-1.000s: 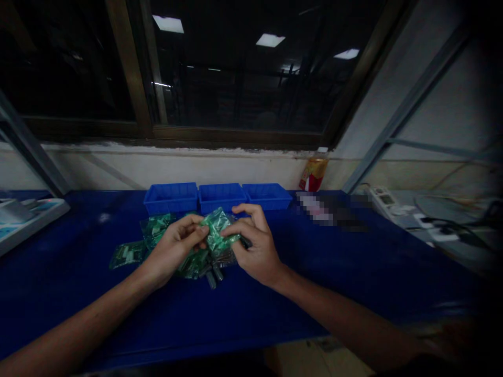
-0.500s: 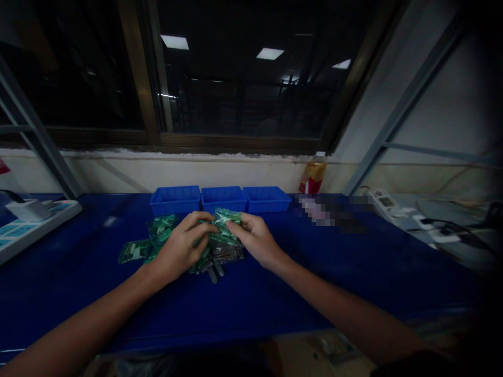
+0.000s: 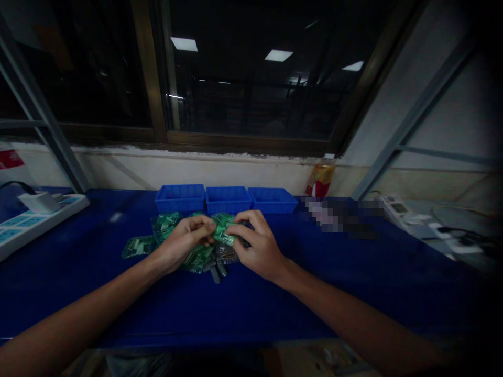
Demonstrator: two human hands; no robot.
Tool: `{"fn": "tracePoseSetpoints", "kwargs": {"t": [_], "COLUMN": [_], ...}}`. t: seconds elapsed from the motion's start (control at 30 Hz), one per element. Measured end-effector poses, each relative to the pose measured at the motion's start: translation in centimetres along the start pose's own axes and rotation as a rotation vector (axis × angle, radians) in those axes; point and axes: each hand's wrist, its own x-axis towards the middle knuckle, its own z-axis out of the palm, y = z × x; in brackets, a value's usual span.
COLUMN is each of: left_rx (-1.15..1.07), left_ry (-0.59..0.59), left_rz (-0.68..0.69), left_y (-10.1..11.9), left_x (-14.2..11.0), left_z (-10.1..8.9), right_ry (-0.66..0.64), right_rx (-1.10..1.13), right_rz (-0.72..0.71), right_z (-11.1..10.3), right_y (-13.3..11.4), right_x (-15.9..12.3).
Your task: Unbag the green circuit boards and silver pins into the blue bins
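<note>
A small clear bag with green contents (image 3: 223, 230) is held up between my two hands above the blue table (image 3: 165, 309). My left hand (image 3: 187, 240) pinches its left side between thumb and fingers. On its right side, the fingers of my right hand (image 3: 257, 243) are bent against the plastic. Beneath and left of my hands lie more green bags (image 3: 137, 246), partly hidden by my left hand. A clear bag with brownish thin pieces (image 3: 227, 255) sits under the held one. Several grey pieces (image 3: 218, 271) rest in front of it.
Three blue bins (image 3: 181, 199) stand in a row behind the bags, below a window. A white power strip (image 3: 43, 214) is at the left. At the back right stand a red and yellow package (image 3: 320, 179) and, farther right, white plugs with cables (image 3: 458, 238).
My left fingers have closed on the bag's left edge. My right hand has shifted its hold, its fingers now bent over the right side. The view has moved slightly.
</note>
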Motion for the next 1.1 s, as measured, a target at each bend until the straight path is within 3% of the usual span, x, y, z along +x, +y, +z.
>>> {"fn": "tracePoseSetpoints", "kwargs": {"t": [0.1, 0.2, 0.3, 0.4, 0.47, 0.57, 0.73, 0.83, 0.97, 1.1], "left_rx": [0.141, 0.456, 0.763, 0.926, 0.951, 0.81, 0.144, -0.106, -0.103, 0.187], "left_ry": [0.099, 0.151, 0.057, -0.023, -0.007, 0.043, 0.063, 0.016, 0.039, 0.196], "left_rz": [0.145, 0.392, 0.638, 0.729, 0.704, 0.558, 0.058, -0.098, -0.031, 0.214], "left_y": [0.1, 0.2, 0.2, -0.1, -0.2, 0.0, 0.3, 0.2, 0.1, 0.3], "left_x": [-0.1, -0.3, -0.7, -1.0, -1.0, -0.7, 0.0, 0.2, 0.2, 0.0], "left_z": [-0.1, -0.3, -0.2, 0.2, 0.4, 0.4, -0.5, -0.5, -0.2, -0.5], "right_ry": [0.023, -0.043, -0.128, -0.136, -0.125, -0.089, -0.105, -0.128, -0.181, -0.16], "right_rx": [0.033, 0.291, 0.596, 0.806, 0.796, 0.546, 0.175, 0.028, 0.019, 0.189], "right_rz": [0.13, 0.298, 0.538, 0.711, 0.685, 0.474, 0.079, -0.024, -0.01, 0.195], "right_z": [-0.3, -0.4, 0.0, 0.7, 0.9, 0.8, 0.6, 0.5, 0.4, 0.4], "right_y": [-0.5, -0.6, -0.4, -0.1, 0.0, 0.0, 0.5, 0.8, 0.3, 0.0], "right_x": [0.3, 0.7, 0.8, 0.5, 0.4, 0.2, 0.0, -0.1, 0.0, 0.4]}}
